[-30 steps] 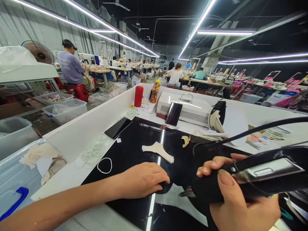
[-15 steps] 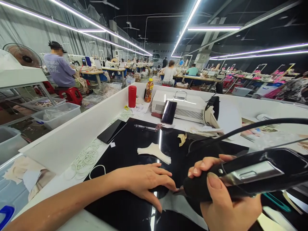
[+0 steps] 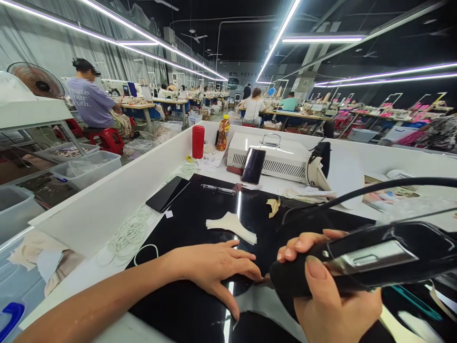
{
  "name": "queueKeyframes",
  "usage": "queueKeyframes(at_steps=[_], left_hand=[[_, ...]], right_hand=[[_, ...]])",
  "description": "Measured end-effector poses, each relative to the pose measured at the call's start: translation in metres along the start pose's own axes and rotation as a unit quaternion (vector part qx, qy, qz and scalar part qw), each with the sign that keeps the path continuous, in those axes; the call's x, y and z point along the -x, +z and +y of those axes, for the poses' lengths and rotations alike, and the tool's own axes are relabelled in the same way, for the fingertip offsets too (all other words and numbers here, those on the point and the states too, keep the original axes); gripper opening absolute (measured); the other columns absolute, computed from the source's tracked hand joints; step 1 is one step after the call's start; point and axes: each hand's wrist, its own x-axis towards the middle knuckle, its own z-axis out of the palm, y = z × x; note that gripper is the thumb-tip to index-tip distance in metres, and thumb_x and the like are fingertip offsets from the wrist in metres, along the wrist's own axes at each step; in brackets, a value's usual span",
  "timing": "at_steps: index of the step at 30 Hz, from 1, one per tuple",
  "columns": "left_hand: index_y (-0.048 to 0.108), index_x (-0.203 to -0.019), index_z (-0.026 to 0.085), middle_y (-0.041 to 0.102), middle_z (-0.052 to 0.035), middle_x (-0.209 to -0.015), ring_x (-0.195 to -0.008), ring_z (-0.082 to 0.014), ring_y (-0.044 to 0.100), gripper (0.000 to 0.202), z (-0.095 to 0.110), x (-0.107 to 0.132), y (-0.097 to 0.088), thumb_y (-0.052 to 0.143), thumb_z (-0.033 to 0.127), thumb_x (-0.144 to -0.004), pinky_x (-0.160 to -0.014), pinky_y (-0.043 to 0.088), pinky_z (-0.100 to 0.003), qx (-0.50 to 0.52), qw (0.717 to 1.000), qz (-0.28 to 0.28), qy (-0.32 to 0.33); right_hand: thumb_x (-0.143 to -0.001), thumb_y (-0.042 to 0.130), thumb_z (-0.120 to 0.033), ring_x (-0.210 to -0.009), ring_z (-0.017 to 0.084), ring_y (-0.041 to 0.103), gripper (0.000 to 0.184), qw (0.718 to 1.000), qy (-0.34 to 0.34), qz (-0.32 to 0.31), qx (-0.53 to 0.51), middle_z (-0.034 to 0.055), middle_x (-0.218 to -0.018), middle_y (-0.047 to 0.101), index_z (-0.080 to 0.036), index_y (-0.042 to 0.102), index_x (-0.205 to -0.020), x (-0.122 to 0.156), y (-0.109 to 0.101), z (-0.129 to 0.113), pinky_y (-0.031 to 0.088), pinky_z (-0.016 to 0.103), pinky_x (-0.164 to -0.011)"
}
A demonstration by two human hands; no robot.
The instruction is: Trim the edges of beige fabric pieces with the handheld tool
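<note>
My right hand (image 3: 332,295) is wrapped round a black corded hand-held power tool (image 3: 378,255) with a silver panel on its side. The tool's narrow metal tip (image 3: 263,281) points left, close to the fingertips of my left hand (image 3: 217,267). That hand lies with fingers spread on a thin, pale translucent piece of material (image 3: 264,305) on the glossy black board (image 3: 193,205). Part of the piece is hidden beneath the tool and my right hand. Beyond my left hand, a cream curved cut piece (image 3: 232,226) lies flat, and a small cream scrap (image 3: 273,207) sits farther right.
A black phone (image 3: 167,194), a pen (image 3: 217,189) and pale cord (image 3: 130,233) lie on the left side. At the back stand a red container (image 3: 198,142), a bottle (image 3: 223,133), a propped phone (image 3: 253,165) and a white vented box (image 3: 282,152). The tool's cable (image 3: 392,182) arches at right.
The tool and my right hand have shifted slightly left. My left hand stays in place on the pale piece; the whole view has moved a little.
</note>
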Motion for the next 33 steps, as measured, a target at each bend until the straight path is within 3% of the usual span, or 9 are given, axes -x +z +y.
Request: queueKeyframes(at_steps=[12, 18, 24, 33], left_hand=[[0.050, -0.144, 0.024, 0.061, -0.0108, -0.143, -0.150, -0.0315, 0.040, 0.067, 0.003, -0.001, -0.006, 0.081, 0.040, -0.087, -0.126, 0.014, -0.061, -0.008, 1.000, -0.016, 0.004], [0.049, -0.145, 0.022, 0.057, -0.0113, -0.149, -0.152, -0.0285, 0.036, 0.066, 0.002, -0.001, -0.006, 0.078, 0.042, -0.089, -0.128, 0.009, -0.056, -0.007, 1.000, -0.029, -0.002], [0.049, -0.147, 0.022, 0.053, -0.0111, -0.152, -0.153, -0.0280, 0.034, 0.070, -0.002, -0.001, -0.005, 0.078, 0.048, -0.089, -0.129, 0.004, -0.052, 0.003, 0.999, -0.035, 0.003], [0.041, -0.156, 0.025, 0.052, -0.0114, -0.154, -0.153, -0.0292, 0.034, 0.081, 0.000, -0.001, -0.007, 0.078, 0.048, -0.088, -0.129, 0.006, -0.052, -0.002, 0.999, -0.032, -0.002]], right_hand=[[-0.085, 0.078, -0.025, -0.067, 0.017, 0.062, 0.030, 1.000, 0.010, 0.001, -0.012, -0.0028, -0.078, 0.063, -0.027, 0.062, -0.111, 0.003, 0.005, -0.002, 0.057, 0.036, -0.063], [-0.089, 0.076, -0.027, -0.068, 0.017, 0.062, 0.030, 0.999, 0.003, -0.050, -0.020, -0.0021, -0.080, 0.063, -0.029, 0.060, -0.115, 0.010, 0.002, -0.002, 0.058, 0.037, -0.064], [-0.091, 0.073, -0.027, -0.071, 0.016, 0.060, 0.029, 0.998, 0.025, -0.047, -0.021, -0.0019, -0.082, 0.061, -0.031, 0.060, -0.117, 0.013, 0.001, 0.003, 0.059, 0.036, -0.066], [-0.092, 0.074, -0.029, -0.071, 0.016, 0.062, 0.032, 0.995, 0.021, -0.086, -0.053, -0.0012, -0.085, 0.062, -0.032, 0.060, -0.120, 0.025, 0.009, 0.001, 0.060, 0.036, -0.067]])
